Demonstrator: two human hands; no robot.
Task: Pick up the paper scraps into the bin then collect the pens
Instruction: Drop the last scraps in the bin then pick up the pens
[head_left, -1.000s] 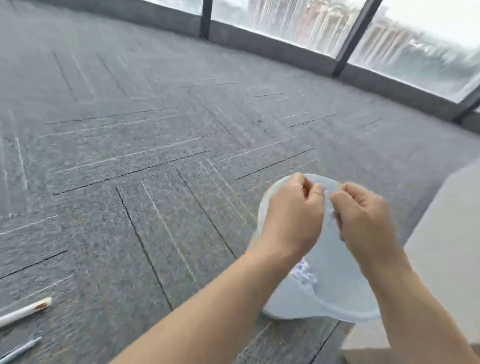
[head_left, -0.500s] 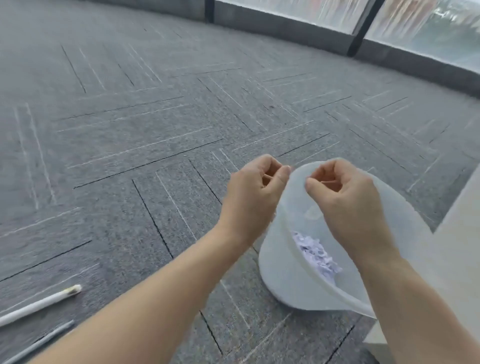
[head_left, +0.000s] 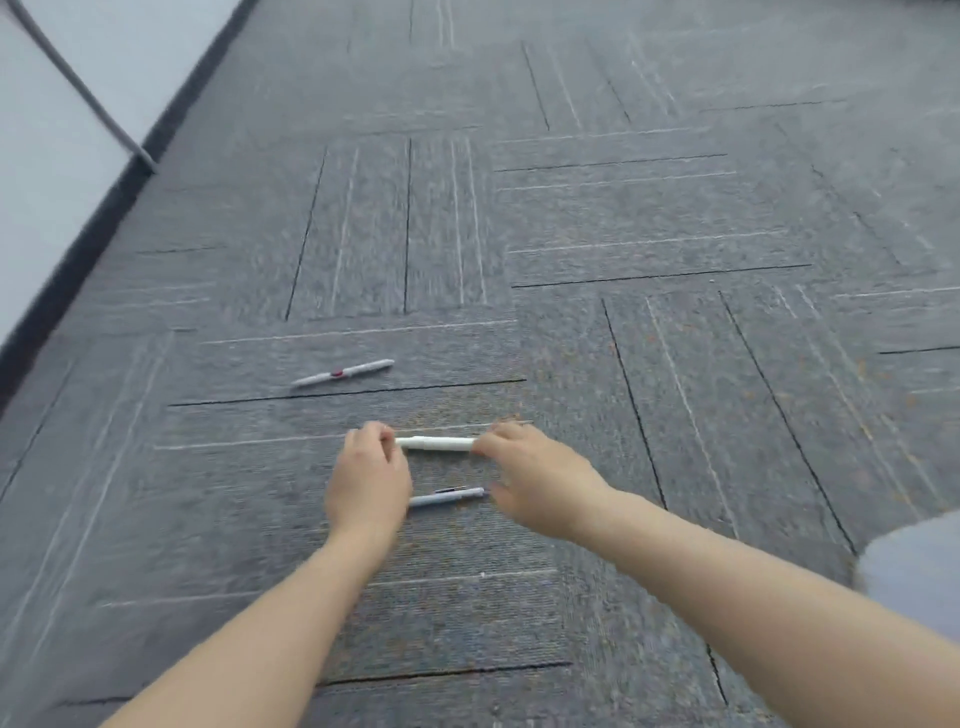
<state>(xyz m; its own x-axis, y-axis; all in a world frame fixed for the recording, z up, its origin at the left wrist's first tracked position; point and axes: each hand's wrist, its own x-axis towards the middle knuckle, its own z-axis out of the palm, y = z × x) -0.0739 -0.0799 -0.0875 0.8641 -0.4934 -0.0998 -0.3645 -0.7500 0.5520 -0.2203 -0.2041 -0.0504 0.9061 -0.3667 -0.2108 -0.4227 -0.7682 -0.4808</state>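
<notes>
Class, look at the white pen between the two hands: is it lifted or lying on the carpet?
Cannot tell. The white pen lies level between the left hand and right hand, fingertips at each end.

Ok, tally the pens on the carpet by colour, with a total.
White: 1, the thick white marker pen held between the left hand and right hand.
White with red band: 1, the thin pen lying farther off.
Blue-grey: 1, the slim clip pen nearest.
Total: 3
</notes>
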